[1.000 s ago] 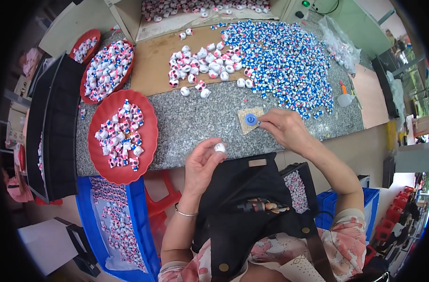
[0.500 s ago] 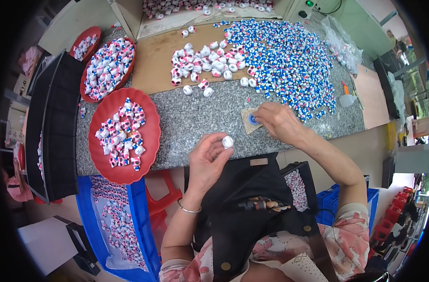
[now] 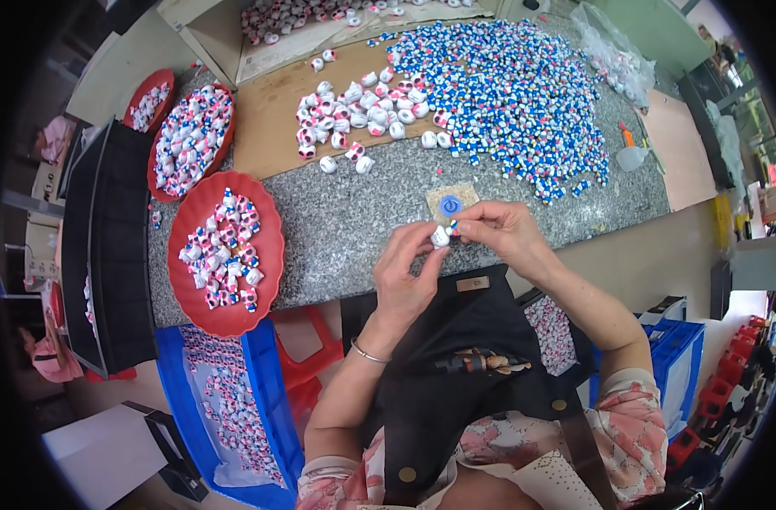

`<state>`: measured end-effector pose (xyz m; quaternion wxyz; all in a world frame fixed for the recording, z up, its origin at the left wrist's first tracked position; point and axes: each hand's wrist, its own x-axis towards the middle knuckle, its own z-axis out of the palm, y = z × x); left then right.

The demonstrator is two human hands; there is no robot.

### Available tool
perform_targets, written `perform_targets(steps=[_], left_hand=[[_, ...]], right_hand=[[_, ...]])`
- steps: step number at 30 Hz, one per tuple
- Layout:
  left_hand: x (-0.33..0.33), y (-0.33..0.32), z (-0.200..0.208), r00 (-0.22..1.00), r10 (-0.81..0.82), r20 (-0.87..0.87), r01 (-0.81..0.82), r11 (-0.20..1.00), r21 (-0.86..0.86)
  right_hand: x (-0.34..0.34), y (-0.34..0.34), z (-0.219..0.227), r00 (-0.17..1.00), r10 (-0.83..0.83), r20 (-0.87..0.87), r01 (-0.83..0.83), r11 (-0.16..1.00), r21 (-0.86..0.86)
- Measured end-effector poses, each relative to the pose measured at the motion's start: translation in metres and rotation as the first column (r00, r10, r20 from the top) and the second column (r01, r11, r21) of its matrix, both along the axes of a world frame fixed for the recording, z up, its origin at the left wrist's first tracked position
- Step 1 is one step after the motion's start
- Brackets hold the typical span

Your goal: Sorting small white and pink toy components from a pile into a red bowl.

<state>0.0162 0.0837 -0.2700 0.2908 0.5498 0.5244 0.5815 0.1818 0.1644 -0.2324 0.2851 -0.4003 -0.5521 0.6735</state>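
Pinched in my left hand (image 3: 405, 270) is a small white figurine head (image 3: 440, 238). My right hand (image 3: 509, 235) holds a tiny blue-and-yellow figurine body (image 3: 453, 227) between thumb and forefinger, right up against the head. Whether the two parts are joined cannot be made out. Just beyond my fingertips, a round blue dish (image 3: 450, 204) sits on a tan square pad (image 3: 467, 194) on the grey speckled worktop. White and pink heads (image 3: 354, 115) lie in a loose group further back. To their right spreads a large heap of blue bodies (image 3: 524, 102).
A scalloped red plate (image 3: 271, 293) of figurines stands at the left, with fuller red bowls (image 3: 228, 140) behind it. Below the worktop's edge is a blue crate (image 3: 269, 399) of pieces. An orange-handled tool (image 3: 627, 136) and a clear plastic bag (image 3: 613, 59) lie at the right.
My right hand has left the blue dish and come back toward me with the small body. My left hand has moved right and up with the head, so both hands now meet.
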Motion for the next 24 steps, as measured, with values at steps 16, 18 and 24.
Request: perform_targets(steps=[16,18,24], left_hand=[[-0.030,-0.022,0.013,0.801,-0.352,0.484,0.502,0.836,-0.223],[-0.036,-0.027,0.021,0.827,-0.335,0.451,0.490,0.823,-0.287],[-0.133,-0.044,0.058,0.874,0.275,-0.400,-0.332,0.940,-0.077]], right_hand=[[-0.004,-0.022,0.014,0.958,0.190,0.216,-0.284,0.741,0.609],[-0.007,-0.018,0.012,0.926,0.304,0.225,-0.377,0.778,0.502],[0.014,0.072,-0.007,0.866,-0.189,0.463,-0.335,0.467,0.818]])
